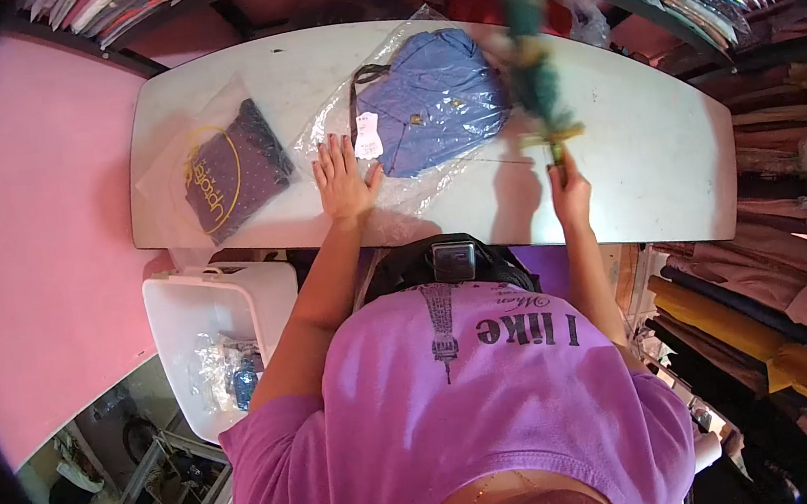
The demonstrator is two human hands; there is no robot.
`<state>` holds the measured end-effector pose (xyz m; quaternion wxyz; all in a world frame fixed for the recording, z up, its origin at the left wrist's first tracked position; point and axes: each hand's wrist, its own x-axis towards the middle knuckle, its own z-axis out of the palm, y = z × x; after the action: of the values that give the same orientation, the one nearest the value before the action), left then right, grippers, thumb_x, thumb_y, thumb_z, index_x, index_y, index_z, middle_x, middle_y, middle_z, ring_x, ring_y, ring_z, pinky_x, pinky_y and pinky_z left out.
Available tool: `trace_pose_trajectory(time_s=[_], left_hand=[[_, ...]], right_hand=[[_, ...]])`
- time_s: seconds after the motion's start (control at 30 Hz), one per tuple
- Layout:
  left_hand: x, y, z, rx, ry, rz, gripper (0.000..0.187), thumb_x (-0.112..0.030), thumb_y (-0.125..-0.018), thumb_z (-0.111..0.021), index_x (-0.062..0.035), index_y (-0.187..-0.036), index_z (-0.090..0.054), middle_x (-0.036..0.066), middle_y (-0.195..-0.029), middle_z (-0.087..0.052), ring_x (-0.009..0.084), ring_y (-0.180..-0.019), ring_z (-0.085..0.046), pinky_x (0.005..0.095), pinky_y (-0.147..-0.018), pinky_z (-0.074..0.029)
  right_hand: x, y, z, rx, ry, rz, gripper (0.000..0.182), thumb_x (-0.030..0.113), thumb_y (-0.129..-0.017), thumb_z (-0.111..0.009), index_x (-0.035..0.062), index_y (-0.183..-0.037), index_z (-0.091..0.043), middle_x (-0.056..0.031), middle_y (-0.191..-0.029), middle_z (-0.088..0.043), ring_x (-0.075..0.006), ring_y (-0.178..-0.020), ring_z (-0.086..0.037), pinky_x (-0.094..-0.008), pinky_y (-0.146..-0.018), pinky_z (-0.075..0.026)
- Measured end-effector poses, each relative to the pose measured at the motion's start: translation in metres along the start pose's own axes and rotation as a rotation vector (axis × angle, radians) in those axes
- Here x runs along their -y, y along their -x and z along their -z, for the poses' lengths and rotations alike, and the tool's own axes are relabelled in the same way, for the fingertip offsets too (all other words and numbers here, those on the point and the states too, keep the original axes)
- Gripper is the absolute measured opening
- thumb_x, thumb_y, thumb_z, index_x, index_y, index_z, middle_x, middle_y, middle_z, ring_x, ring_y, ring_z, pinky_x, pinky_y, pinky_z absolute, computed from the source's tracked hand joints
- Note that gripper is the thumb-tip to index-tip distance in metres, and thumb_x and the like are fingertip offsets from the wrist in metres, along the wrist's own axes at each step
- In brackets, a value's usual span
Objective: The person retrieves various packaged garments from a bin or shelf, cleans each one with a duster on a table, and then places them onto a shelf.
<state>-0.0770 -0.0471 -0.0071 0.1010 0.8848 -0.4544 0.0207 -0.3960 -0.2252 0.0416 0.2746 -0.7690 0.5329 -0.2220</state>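
My left hand [342, 180] lies flat, fingers spread, on the near edge of a clear plastic bag [397, 194] that holds a folded blue shirt [436, 96] with a white tag. My right hand [569, 190] grips the handle of a green feather duster [532, 66], which is blurred and raised over the shirt's right side. Both rest over a white table [649, 157].
A second bag with a dark dotted garment and a yellow logo [228, 172] lies at the table's left. A white plastic bin [209, 322] with bagged items stands below it. Shelves of packed clothes line the back, and folded fabrics [754, 313] stack at the right.
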Motion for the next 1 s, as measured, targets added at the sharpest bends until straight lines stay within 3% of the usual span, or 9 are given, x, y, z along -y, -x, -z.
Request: trace_pose_trajectory(time_s=[0.1, 0.23, 0.37, 0.43, 0.5, 0.7, 0.87, 0.9, 1.0], left_hand=[[0.000, 0.001, -0.002, -0.006, 0.012, 0.001, 0.078, -0.050, -0.079, -0.052, -0.0037, -0.138, -0.028, 0.015, -0.146, -0.021, 0.0334, -0.135, -0.014, 0.0479, -0.109, -0.010], [-0.002, 0.001, 0.005, -0.003, 0.044, -0.004, 0.075, -0.045, -0.081, -0.052, -0.0019, -0.137, -0.027, 0.018, -0.144, -0.022, 0.0361, -0.134, -0.015, 0.0482, -0.108, -0.011], [0.001, 0.000, 0.001, -0.029, 0.013, -0.001, 0.077, -0.049, -0.079, -0.052, -0.0031, -0.136, -0.030, 0.015, -0.145, -0.022, 0.0338, -0.135, -0.015, 0.0477, -0.109, -0.011], [0.001, 0.001, -0.001, -0.057, 0.019, -0.013, 0.076, -0.049, -0.078, -0.053, -0.0024, -0.135, -0.032, 0.016, -0.144, -0.024, 0.0342, -0.134, -0.017, 0.0481, -0.108, -0.012], [-0.001, -0.001, 0.002, 0.023, 0.003, 0.011, 0.076, -0.049, -0.078, -0.053, -0.0022, -0.135, -0.033, 0.016, -0.144, -0.024, 0.0343, -0.134, -0.018, 0.0481, -0.108, -0.012], [0.001, 0.002, 0.005, -0.071, 0.130, -0.002, 0.083, -0.045, -0.077, -0.057, 0.0007, -0.138, -0.023, 0.022, -0.144, -0.018, 0.0372, -0.135, -0.013, 0.0490, -0.108, -0.012], [0.016, 0.009, 0.002, -0.255, 0.461, -0.026, 0.093, -0.041, -0.075, -0.061, 0.0024, -0.140, -0.011, 0.032, -0.143, 0.001, 0.0473, -0.133, -0.005, 0.0538, -0.106, -0.011], [0.015, 0.009, -0.001, -0.288, 0.490, -0.005, 0.094, -0.045, -0.074, -0.061, 0.0015, -0.140, -0.012, 0.032, -0.143, 0.000, 0.0475, -0.133, -0.004, 0.0555, -0.106, -0.011], [0.011, 0.008, 0.001, -0.180, 0.256, 0.012, 0.091, -0.050, -0.073, -0.061, -0.0091, -0.142, -0.017, 0.031, -0.143, -0.002, 0.0467, -0.133, -0.005, 0.0592, -0.104, -0.011]], right_hand=[[0.022, 0.015, -0.009, 0.314, 0.138, 0.351, 0.041, 0.017, -0.081, -0.056, 0.0151, -0.122, -0.052, -0.0205, -0.081, -0.061, -0.0373, -0.072, -0.061, -0.0468, -0.065, -0.048], [0.017, -0.019, -0.022, 0.176, 0.276, 0.113, 0.036, 0.020, -0.084, -0.051, 0.0110, -0.119, -0.054, -0.0223, -0.079, -0.061, -0.0390, -0.072, -0.060, -0.0470, -0.064, -0.048], [0.063, -0.046, -0.012, 0.145, 0.114, 0.144, 0.032, 0.020, -0.085, -0.052, 0.0018, -0.112, -0.055, -0.0256, -0.085, -0.060, -0.0398, -0.075, -0.059, -0.0481, -0.065, -0.047], [0.054, -0.037, -0.027, 0.358, 0.055, 0.414, 0.033, 0.019, -0.083, -0.055, 0.0048, -0.113, -0.055, -0.0241, -0.086, -0.061, -0.0390, -0.078, -0.059, -0.0484, -0.069, -0.047], [0.087, -0.025, -0.017, 0.628, 0.281, 0.385, 0.035, 0.021, -0.084, -0.054, 0.0138, -0.118, -0.053, -0.0207, -0.088, -0.062, -0.0395, -0.080, -0.059, -0.0485, -0.072, -0.047], [0.063, -0.054, -0.037, 0.130, 0.153, 0.130, 0.030, 0.020, -0.088, -0.048, 0.0046, -0.114, -0.052, -0.0246, -0.079, -0.061, -0.0414, -0.074, -0.060, -0.0491, -0.064, -0.047], [0.065, 0.012, -0.052, 0.726, 0.168, 0.531, 0.041, 0.020, -0.084, -0.050, 0.0116, -0.124, -0.046, -0.0225, -0.089, -0.061, -0.0382, -0.075, -0.061, -0.0468, -0.067, -0.049], [0.063, 0.028, -0.059, 0.639, 0.129, 0.644, 0.040, 0.024, -0.084, -0.050, 0.0155, -0.123, -0.047, -0.0223, -0.089, -0.061, -0.0378, -0.071, -0.061, -0.0469, -0.065, -0.050], [0.057, 0.011, -0.061, 0.458, 0.335, 0.384, 0.038, 0.023, -0.085, -0.051, 0.0135, -0.122, -0.048, -0.0231, -0.091, -0.061, -0.0389, -0.068, -0.061, -0.0479, -0.060, -0.050]])
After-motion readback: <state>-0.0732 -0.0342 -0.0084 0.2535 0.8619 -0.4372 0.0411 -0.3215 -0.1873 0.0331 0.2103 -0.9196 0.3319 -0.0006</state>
